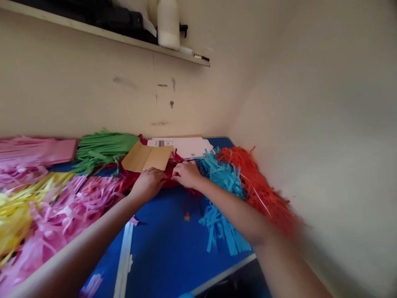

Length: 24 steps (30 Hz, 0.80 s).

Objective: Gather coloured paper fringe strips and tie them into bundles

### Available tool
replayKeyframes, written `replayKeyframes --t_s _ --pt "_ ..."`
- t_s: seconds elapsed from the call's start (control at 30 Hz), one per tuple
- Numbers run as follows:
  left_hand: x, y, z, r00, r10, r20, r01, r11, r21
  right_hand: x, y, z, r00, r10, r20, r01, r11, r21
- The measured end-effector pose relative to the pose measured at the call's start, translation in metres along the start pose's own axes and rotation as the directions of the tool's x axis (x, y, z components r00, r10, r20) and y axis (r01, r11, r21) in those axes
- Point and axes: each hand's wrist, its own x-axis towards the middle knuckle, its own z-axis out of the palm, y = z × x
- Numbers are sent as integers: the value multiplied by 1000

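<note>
Both my hands reach to the far side of a blue table (167, 248). My left hand (149, 182) and my right hand (187, 174) are closed on a bunch of dark red fringed paper (170, 171) lying between them. A folded brown cardboard piece (145, 157) lies just behind my left hand. Light blue fringed paper (221, 198) lies under and beside my right forearm, with orange fringed paper (257, 186) further right against the wall.
Green fringe (102, 150), pink fringe (62, 207) and yellow fringe (18, 207) cover the table's left side. White cardboard with a barcode (186, 145) lies at the back. A white strip (124, 256) lies near the front. A wall shelf (124, 37) holds a white bottle (168, 22).
</note>
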Motion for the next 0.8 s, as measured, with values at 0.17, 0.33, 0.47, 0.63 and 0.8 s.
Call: replayKeyframes --t_s 0.17,0.33,0.47,0.63,0.8 --pt "14 -1 1 992 -125 17 124 989 87 -24 -45 23 997 -70 -25 67 992 -107" --pt "21 -11 -27 988 -152 -6 152 982 110 -4 -64 50 999 35 32 -28 977 -210" --pt "15 -14 -43 988 -147 -38 150 983 108 9 -64 48 998 16 66 -1 977 -215" --pt "15 -18 -23 986 -145 -82 151 986 70 -16 -65 38 996 56 -63 -65 988 -140" --pt "22 -24 -1 987 -138 -83 135 990 -42 -35 -55 29 971 -25 -237 -11 989 -147"
